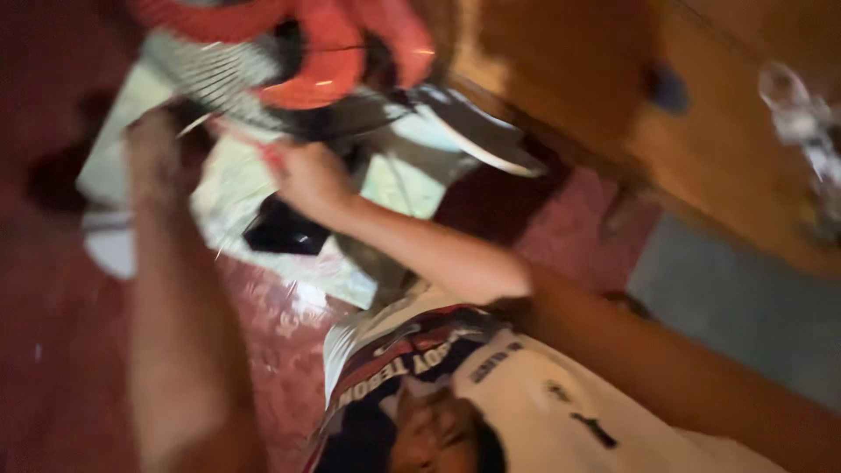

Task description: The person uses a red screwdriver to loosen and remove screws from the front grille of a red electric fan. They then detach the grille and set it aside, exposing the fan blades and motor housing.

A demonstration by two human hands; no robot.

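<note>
Dark red patterned floor (280, 324) fills the lower left of the frame, with warm brown wooden furniture (701, 114) running across the upper right and a grey patch of floor (745, 298) below it. Everything is smeared by motion, so I read it carefully.

At the top centre I see the fan with red plastic blades (333, 52) and its white wire grille (219, 74), resting over pale sheets of paper (228, 193) spread on the floor. My left hand (158, 140) is at the upper left, up against the lower edge of the grille; whether its fingers are closed I cannot tell through the blur. My right hand (307, 180) sits just below the fan, nearer the hub, curled around what looks like a thin red-handled tool (267, 151), its long axis pointing up and left toward the grille.

So the fan lies above both hands in the frame, the right being closer to the blades. A dark object (285, 229) lies on the paper just beneath that hand. Open room lies leftward; the furniture edge crowds the right. Printed paper (491, 377) lies at the bottom centre.
</note>
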